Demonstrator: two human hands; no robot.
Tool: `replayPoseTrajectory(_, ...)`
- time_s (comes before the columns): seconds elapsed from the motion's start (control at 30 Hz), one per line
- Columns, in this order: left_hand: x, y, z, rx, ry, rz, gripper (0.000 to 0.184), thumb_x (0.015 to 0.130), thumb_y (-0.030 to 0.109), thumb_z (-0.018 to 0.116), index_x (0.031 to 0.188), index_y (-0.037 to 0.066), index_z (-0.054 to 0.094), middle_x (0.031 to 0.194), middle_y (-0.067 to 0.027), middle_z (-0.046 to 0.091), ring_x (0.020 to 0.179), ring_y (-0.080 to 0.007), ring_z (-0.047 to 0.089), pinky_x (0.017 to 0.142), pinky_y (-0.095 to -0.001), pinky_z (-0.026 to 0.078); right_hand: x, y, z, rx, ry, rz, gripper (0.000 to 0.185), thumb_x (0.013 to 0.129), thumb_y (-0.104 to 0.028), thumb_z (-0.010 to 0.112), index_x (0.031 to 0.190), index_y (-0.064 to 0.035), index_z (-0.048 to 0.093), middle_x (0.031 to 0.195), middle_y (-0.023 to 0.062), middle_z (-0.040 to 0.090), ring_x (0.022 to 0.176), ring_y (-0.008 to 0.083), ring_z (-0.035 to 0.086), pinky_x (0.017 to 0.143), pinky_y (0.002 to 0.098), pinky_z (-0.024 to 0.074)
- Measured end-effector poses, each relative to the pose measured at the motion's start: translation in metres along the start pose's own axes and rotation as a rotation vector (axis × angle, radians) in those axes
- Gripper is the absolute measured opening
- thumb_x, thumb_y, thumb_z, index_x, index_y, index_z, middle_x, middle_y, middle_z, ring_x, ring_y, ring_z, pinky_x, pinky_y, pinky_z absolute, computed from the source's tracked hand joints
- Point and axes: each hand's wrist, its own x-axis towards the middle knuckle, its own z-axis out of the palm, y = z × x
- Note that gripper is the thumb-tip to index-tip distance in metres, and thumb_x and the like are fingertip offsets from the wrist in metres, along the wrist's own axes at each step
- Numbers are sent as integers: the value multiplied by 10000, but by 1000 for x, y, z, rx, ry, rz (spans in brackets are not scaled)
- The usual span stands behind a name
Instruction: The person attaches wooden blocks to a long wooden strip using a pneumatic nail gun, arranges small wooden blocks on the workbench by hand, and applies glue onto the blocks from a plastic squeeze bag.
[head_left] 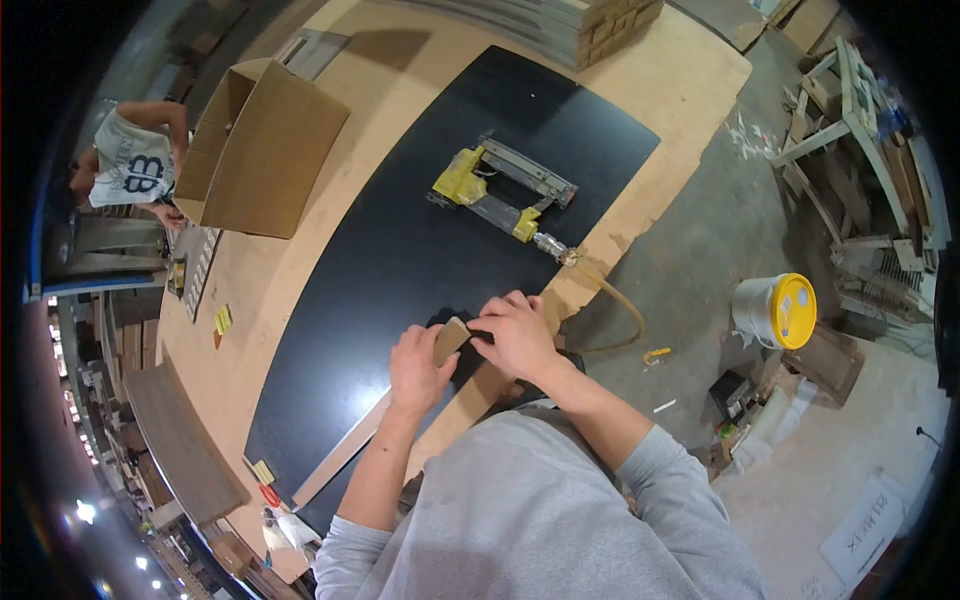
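Observation:
Over the near edge of a black panel (pixel 400 230), my left hand (pixel 418 370) is closed on a small brown block (pixel 451 340). My right hand (pixel 515 335) is beside the block's right end, its thumb and finger pinched together; what they hold, if anything, is too small to make out. A long pale wood strip (pixel 345 448) lies on the panel, running down and left from my left hand. Farther up the panel rests a yellow and silver nail gun (pixel 500 190), joined to a hose (pixel 625 300).
An open cardboard box (pixel 270 150) stands at the upper left, with a co-worker (pixel 135 160) beyond it. Stacked boards (pixel 590 30) are at the top. On the floor to the right are a bucket with a yellow lid (pixel 790 310) and a wooden rack (pixel 850 130).

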Motion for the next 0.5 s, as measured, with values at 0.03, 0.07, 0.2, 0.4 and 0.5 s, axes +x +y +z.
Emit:
replayPoseTrajectory(0.03, 0, 0, 0, 1, 10, 1, 521, 775, 193, 879, 1241, 64, 684, 1066, -143, 635, 1008, -371, 633, 858, -480, 521, -3, -1, 1, 0, 7, 12, 282, 783, -257, 857, 1062, -221, 838, 1070, -48, 683, 1106, 234, 574, 996, 482, 379)
replayPoseTrajectory(0.07, -1, 0, 1, 1, 18, 1, 521, 774, 197, 880, 1240, 67, 686, 1067, -140, 636, 1013, -368, 632, 862, -480, 519, -8, -3, 1, 1, 11, 25, 284, 787, -255, 855, 1068, -217, 836, 1077, -48, 683, 1110, 236, 573, 997, 486, 378)
replayPoseTrajectory(0.2, -2, -2, 3, 5, 36, 3, 523, 775, 214, 882, 1243, 78, 691, 1077, -129, 641, 1030, -359, 630, 873, -480, 510, -15, -10, 3, 1, 37, 47, 300, 794, -241, 849, 1092, -205, 831, 1095, -45, 684, 1121, 241, 570, 991, 499, 374)
replayPoseTrajectory(0.4, -1, 1, 2, 10, -2, -43, 518, 781, 223, 877, 1248, 89, 695, 1091, -108, 639, 1076, -337, 624, 908, -468, 492, -18, -13, 9, -18, 74, 50, 309, 806, -246, 834, 1114, -217, 830, 1091, -42, 681, 1125, 237, 564, 994, 520, 366)
replayPoseTrajectory(0.5, -1, -1, 2, 0, -12, -39, 520, 788, 235, 871, 1256, 96, 692, 1104, -101, 636, 1097, -323, 620, 919, -467, 484, -10, -15, -4, -28, -37, 80, 301, 819, -247, 820, 1117, -210, 827, 1094, -9, 712, 1112, 266, 610, 997, 525, 405)
